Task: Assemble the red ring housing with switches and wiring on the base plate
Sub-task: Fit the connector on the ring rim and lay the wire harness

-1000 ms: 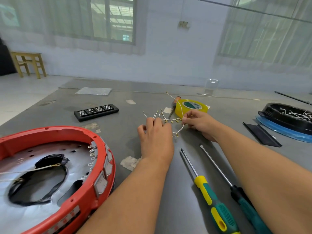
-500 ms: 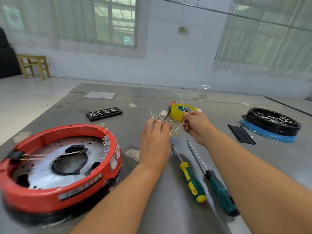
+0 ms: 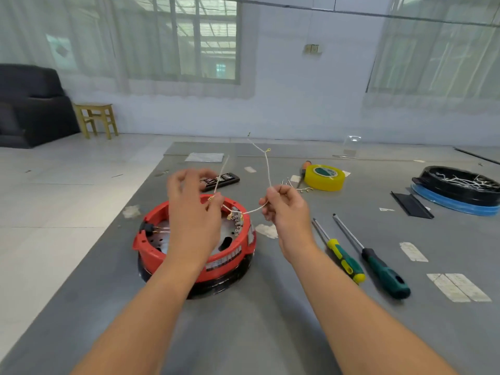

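The red ring housing sits on a black base on the grey table, with switches along its right inner wall and a metal plate inside. A white wire harness with brass terminals is lifted above it. My left hand pinches one end of the harness over the housing. My right hand grips the other part just right of the ring, with a branch of wire sticking upward. My left forearm hides the housing's middle.
Two screwdrivers lie right of my right arm. A yellow tape roll, loose terminals, a black bit case, a black strip and a black tray of wires lie farther back. The table's left edge drops to the floor.
Both hands lifted the wire harness off the table near the tape roll and brought it back over the red housing. The camera view pulled back and up.
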`<state>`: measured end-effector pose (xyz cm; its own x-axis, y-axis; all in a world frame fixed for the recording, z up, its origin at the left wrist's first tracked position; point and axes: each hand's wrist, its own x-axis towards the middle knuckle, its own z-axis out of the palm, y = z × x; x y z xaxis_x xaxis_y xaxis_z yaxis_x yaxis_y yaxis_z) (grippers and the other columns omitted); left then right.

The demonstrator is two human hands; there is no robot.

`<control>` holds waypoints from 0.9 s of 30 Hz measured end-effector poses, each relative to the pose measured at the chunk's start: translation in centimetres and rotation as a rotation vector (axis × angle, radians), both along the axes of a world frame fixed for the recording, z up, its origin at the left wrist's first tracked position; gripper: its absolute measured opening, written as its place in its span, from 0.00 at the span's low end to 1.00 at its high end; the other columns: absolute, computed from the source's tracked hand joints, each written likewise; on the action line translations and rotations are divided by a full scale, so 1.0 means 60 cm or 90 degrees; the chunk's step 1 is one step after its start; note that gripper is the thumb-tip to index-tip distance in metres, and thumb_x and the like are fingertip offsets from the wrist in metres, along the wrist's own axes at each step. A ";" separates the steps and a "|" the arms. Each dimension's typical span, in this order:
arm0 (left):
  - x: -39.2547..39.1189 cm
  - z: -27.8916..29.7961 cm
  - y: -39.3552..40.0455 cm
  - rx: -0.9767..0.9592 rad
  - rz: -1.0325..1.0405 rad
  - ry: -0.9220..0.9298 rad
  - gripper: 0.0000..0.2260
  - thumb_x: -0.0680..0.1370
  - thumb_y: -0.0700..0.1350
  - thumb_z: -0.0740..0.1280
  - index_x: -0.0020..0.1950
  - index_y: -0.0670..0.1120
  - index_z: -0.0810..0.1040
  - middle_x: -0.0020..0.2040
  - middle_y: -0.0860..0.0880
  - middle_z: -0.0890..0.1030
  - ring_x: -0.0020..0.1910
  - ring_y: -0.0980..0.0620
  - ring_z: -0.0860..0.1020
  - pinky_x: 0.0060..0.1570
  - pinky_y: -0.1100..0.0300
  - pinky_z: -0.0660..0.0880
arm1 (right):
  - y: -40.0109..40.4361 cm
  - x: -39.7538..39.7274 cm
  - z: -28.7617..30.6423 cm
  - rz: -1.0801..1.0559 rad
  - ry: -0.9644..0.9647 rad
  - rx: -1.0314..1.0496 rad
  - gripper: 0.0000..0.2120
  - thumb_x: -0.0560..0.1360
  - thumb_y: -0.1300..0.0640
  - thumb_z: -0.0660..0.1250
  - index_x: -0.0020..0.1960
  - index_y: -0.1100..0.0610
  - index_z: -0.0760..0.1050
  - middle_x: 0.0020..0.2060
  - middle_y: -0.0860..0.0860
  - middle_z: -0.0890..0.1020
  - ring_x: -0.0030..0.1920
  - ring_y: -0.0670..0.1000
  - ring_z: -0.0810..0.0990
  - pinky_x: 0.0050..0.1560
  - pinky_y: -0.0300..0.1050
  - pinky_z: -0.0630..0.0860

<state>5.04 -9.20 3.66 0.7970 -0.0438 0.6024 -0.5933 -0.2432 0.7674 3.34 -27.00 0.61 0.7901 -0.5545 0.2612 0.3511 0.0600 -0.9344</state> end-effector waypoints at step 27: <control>0.043 -0.029 0.060 -0.099 -0.146 0.303 0.07 0.83 0.37 0.68 0.55 0.49 0.80 0.46 0.47 0.88 0.45 0.50 0.88 0.49 0.49 0.85 | 0.025 -0.018 -0.052 0.019 0.035 -0.029 0.03 0.78 0.58 0.73 0.50 0.52 0.85 0.40 0.52 0.88 0.37 0.44 0.83 0.41 0.33 0.78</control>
<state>7.62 -5.61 1.92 0.9634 -0.1875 0.1915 -0.1969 -0.0106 0.9804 2.25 -25.51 -2.51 0.8204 -0.5184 0.2411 0.2973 0.0266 -0.9544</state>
